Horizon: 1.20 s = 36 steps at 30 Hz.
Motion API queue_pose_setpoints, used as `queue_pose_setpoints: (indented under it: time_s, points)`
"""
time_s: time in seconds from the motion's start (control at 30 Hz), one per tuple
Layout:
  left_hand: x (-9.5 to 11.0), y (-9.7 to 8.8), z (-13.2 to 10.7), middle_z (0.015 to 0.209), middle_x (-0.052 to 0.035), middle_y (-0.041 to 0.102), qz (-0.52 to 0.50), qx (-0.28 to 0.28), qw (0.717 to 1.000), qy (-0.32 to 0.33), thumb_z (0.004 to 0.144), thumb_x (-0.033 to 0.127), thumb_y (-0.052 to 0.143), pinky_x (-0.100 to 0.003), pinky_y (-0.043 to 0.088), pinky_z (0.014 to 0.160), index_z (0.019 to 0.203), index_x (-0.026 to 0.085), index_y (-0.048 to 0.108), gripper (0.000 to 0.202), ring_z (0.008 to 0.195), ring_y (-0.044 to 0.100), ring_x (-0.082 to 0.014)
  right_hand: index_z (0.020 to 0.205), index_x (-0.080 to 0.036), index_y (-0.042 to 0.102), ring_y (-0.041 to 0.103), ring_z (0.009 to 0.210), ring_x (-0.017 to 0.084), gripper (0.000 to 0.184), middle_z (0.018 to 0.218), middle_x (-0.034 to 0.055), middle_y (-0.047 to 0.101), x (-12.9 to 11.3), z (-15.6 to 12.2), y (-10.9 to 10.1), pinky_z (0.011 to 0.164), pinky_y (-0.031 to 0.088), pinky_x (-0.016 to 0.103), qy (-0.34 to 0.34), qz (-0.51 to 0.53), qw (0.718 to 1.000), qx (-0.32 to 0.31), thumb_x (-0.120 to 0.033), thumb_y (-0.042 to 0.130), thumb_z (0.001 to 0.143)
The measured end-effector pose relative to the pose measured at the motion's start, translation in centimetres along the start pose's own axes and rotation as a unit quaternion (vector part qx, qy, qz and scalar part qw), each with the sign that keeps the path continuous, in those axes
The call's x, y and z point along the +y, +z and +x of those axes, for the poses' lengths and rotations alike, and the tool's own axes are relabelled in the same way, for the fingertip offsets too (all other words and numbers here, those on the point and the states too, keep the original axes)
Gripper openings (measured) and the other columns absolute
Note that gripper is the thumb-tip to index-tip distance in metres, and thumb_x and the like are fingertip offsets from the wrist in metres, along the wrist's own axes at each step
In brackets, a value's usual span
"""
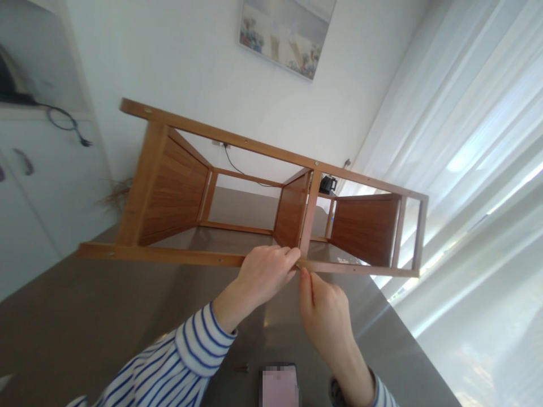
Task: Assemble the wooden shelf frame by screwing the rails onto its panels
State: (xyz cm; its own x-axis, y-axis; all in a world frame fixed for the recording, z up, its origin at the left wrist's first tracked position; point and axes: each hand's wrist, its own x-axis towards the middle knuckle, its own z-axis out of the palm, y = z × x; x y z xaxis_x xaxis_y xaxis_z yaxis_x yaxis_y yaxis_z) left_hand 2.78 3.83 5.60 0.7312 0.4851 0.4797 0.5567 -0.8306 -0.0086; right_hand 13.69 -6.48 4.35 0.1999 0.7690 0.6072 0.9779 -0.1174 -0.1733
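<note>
A brown wooden shelf unit (178,257) lies on its side across the grey table (203,316), its slim frame facing me and its shelf panels (173,186) standing upright. My left hand (266,271) is wrapped over the near rail, just left of the joint with a crossbar (310,217). Below that same joint, my right hand (326,302) is closed, thumb and fingertips pinched against the rail. Whatever small thing lies between those fingertips is too hidden to name. Screw holes dot the rails.
A phone (279,387) lies at the table's near side, with small brass-coloured hardware (242,368) left of it. Behind the unit is a black kettle (328,184). White curtains (479,169) hang at right; white cabinets (46,198) stand left. A picture (284,39) hangs on the wall.
</note>
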Motion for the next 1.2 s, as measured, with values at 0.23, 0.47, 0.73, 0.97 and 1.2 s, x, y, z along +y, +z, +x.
queue_pose_setpoints:
  time_s: [0.23, 0.47, 0.73, 0.97, 1.2]
  points:
    - [-0.1, 0.0, -0.1, 0.077, -0.0012, 0.068, 0.003, 0.005, 1.000, 0.003, 0.085, 0.031, 0.060, -0.028, 0.043, 0.056, 0.088, 0.021, 0.057, 0.011, 0.075, 0.066, -0.0219, 0.059, -0.019, 0.051, 0.053, 0.043, 0.012, 0.051, 0.049, 0.0024, 0.060, -0.5, -0.4, 0.5, 0.048, 0.017, 0.028, 0.052, 0.028, 0.998, 0.000, -0.034, 0.025, 0.100]
    - [0.2, -0.2, 0.0, 0.080, -0.0027, 0.068, -0.004, -0.007, 1.000, -0.014, 0.086, 0.028, 0.059, -0.026, 0.043, 0.059, 0.087, 0.020, 0.057, 0.008, 0.078, 0.066, -0.0200, 0.062, -0.019, 0.050, 0.052, 0.044, 0.011, 0.041, 0.054, -0.0003, 0.060, 0.2, -0.9, 0.1, 0.048, 0.016, 0.027, 0.004, -0.052, 0.998, 0.045, -0.037, 0.037, 0.096]
    - [0.4, -0.3, 0.1, 0.079, -0.0029, 0.069, -0.011, -0.010, 0.999, -0.029, 0.085, 0.028, 0.060, -0.027, 0.045, 0.061, 0.088, 0.020, 0.058, 0.009, 0.078, 0.067, -0.0201, 0.060, -0.019, 0.052, 0.049, 0.039, 0.010, 0.044, 0.050, 0.0002, 0.060, 0.2, -0.4, -0.2, 0.048, 0.014, 0.029, -0.030, -0.067, 0.996, 0.054, -0.032, 0.035, 0.098]
    - [0.2, 0.0, 0.1, 0.080, -0.0026, 0.069, -0.006, -0.001, 1.000, -0.019, 0.084, 0.027, 0.060, -0.028, 0.044, 0.060, 0.086, 0.020, 0.057, 0.009, 0.078, 0.067, -0.0216, 0.060, -0.019, 0.053, 0.052, 0.040, 0.012, 0.046, 0.050, 0.0010, 0.062, 0.2, -0.2, -0.5, 0.048, 0.012, 0.029, -0.022, -0.074, 0.997, 0.006, -0.034, 0.033, 0.098]
    - [0.3, -0.1, 0.1, 0.081, -0.0031, 0.069, -0.010, -0.018, 1.000, -0.021, 0.085, 0.027, 0.059, -0.026, 0.045, 0.061, 0.087, 0.020, 0.056, 0.008, 0.079, 0.067, -0.0204, 0.060, -0.019, 0.053, 0.054, 0.040, 0.013, 0.052, 0.049, 0.0037, 0.062, -0.1, -0.3, 0.0, 0.046, 0.013, 0.029, 0.002, -0.036, 0.999, 0.012, -0.033, 0.023, 0.100]
